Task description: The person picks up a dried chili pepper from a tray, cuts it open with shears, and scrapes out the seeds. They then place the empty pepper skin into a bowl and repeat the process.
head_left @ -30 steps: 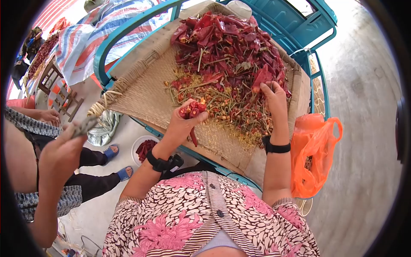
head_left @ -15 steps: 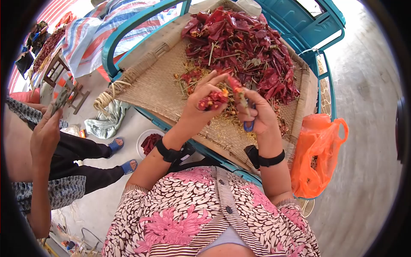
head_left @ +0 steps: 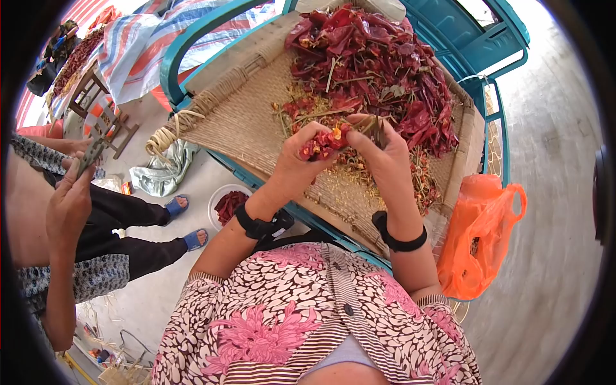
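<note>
Since half a second ago the right hand (head_left: 383,156) has closed in on the left hand (head_left: 296,160), so the two now meet over the near part of the woven tray (head_left: 234,125); the blue handle seen in the right palm then is no longer in sight. The left hand is clenched around a bunch of dried chillies (head_left: 324,145), held just above the tray with the red pods sticking out between thumb and fingers. The right hand is also closed, its thumb and fingertips pinching at the top of the same bunch; whether it grips anything else cannot be told. Each wrist carries a black band.

Behind the hands a big pile of dried red chillies (head_left: 378,61) fills the far half of the tray, and a litter of stems and seeds (head_left: 420,186) lies in front of it, below and beside the hands. The tray rests on a teal cart frame (head_left: 186,54). An orange plastic bag (head_left: 481,237) hangs at the tray's right corner. On the ground to the left stands a white bowl of chillies (head_left: 230,204). Further left another person's hand (head_left: 67,205) holds a small tool up, with blue sandals (head_left: 192,239) near the bowl.
</note>
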Demonstrator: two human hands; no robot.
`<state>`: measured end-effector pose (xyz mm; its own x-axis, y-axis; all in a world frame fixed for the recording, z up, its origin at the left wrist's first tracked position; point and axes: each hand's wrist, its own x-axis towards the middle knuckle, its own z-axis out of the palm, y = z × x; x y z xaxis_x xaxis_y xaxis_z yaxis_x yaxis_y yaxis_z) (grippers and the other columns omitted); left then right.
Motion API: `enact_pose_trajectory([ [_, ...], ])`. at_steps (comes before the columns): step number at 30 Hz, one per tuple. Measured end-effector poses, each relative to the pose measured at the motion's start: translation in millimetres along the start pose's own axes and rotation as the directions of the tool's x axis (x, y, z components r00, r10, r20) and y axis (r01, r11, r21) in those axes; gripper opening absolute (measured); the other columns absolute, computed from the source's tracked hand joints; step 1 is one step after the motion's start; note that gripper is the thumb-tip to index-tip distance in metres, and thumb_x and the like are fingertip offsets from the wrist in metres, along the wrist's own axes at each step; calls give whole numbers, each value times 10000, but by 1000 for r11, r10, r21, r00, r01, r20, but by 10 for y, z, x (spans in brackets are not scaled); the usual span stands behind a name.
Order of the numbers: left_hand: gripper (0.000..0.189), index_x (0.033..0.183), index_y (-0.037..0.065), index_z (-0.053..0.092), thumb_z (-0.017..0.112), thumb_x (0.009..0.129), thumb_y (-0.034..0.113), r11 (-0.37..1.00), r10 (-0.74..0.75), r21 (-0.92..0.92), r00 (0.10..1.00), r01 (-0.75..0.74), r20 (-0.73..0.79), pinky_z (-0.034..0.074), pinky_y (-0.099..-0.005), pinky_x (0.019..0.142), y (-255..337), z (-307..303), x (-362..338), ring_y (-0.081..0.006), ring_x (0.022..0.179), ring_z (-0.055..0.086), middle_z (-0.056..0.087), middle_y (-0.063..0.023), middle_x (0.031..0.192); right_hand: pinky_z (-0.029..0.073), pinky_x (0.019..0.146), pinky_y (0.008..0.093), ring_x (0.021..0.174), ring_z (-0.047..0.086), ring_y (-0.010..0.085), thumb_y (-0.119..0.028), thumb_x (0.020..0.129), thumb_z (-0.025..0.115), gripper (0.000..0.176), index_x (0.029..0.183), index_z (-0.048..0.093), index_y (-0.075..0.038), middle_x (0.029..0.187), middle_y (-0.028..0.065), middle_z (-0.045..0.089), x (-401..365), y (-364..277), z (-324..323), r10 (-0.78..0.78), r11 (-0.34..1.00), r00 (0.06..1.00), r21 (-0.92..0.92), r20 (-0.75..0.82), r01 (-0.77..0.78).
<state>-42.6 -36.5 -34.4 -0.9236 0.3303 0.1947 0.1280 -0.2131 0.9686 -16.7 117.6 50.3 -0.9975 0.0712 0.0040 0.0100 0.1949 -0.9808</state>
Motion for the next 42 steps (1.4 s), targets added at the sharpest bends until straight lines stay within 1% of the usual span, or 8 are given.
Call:
enact_pose_trajectory([
  [2,264,1049,114,558,709,838,68,978,157,137,988,-155,-4,432,-191,638,-56,-28,10,-16,746,505,576,61,845,409,655,214,682,487,61,-157,884,681,198,1040,662,-36,756,-54,540,63,119,11,-44,999,998,17,-47,45],
  [13,219,984,72,603,745,819,93,923,-240,-283,966,258,100,448,-217,695,265,-121,80,-33,771,537,608,57,841,368,512,210,611,486,38,-102,867,685,149,1009,693,-59,804,-40,601,158,35,-24,-14,993,983,-108,182,35],
  [22,102,899,56,636,698,819,42,982,-142,-146,982,124,-125,409,-231,578,140,11,59,-60,656,520,608,24,762,521,630,326,804,650,266,2,689,696,303,955,636,-130,982,42,647,127,130,166,-571,425,785,-730,242,534],
  [25,102,889,51,626,694,816,30,903,-227,-379,974,201,-25,398,-241,544,29,-19,34,-73,615,517,590,19,724,489,557,288,722,649,199,-26,759,702,236,968,627,-108,908,34,656,149,282,193,-661,499,732,-631,165,594],
  [28,103,892,53,624,698,822,39,837,-210,-510,977,197,33,398,-240,537,24,0,4,-81,606,525,580,15,715,416,486,242,580,568,106,-71,852,677,113,947,616,-76,808,9,635,-4,182,229,-125,991,992,33,-26,126],
  [33,154,956,59,653,726,830,109,850,-152,-500,986,168,73,406,-218,538,123,-13,-70,-45,590,502,562,36,693,258,412,218,431,356,36,-214,922,639,155,893,642,-62,540,-40,480,142,192,-89,117,882,986,469,-121,-47],
  [39,174,975,38,620,708,837,97,871,-249,-400,958,285,139,442,-232,595,241,-157,-122,-96,673,558,602,-18,776,408,547,269,572,525,121,-186,869,672,186,906,619,-12,631,18,539,217,128,-353,-14,987,1000,-160,4,14],
  [42,169,968,38,618,703,828,83,919,-229,-299,965,257,124,463,-246,622,302,-284,-205,-111,725,580,605,-35,841,473,755,381,841,618,278,-161,787,721,397,1093,555,29,928,151,621,175,116,-375,-7,654,999,-756,-33,-21],
])
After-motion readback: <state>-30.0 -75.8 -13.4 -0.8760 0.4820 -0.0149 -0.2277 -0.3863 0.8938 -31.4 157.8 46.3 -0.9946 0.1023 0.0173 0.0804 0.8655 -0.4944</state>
